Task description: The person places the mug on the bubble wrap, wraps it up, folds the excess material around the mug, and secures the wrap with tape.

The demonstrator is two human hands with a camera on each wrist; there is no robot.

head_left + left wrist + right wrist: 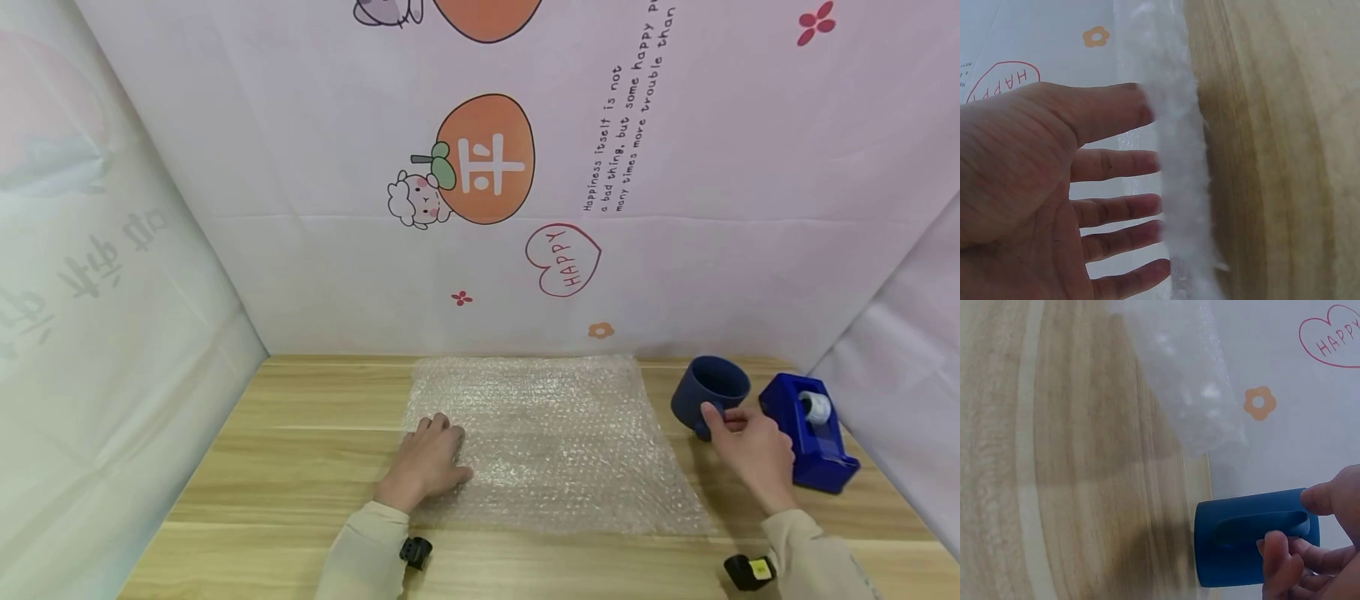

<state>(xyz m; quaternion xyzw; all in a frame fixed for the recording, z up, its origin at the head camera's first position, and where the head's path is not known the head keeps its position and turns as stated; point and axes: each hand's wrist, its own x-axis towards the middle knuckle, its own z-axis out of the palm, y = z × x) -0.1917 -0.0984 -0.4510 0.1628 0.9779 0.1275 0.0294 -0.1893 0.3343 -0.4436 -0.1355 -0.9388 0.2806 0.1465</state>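
Observation:
A sheet of clear bubble wrap (562, 450) lies spread flat on the wooden table. Over its left side is my left hand (426, 462), fingers spread and fingertips on the wrap. The left wrist view has the thumb and fingers of that hand (1029, 175) reaching to the film, nothing gripped. A dark blue mug (693, 398) stands upright beyond the wrap's right edge. My right hand (756, 454) grips it by the handle, which faces me. In the right wrist view the thumb is near the mug's (1225, 569) rim and the other fingers are curled at the handle (1254, 528).
Just right of the right hand stands a blue tape dispenser (798, 429) with a tape roll (814, 407). A printed white cloth (315, 275) rises behind the table's back edge, and cloth hangs on both sides. Bare wood (300, 450) shows left of the wrap.

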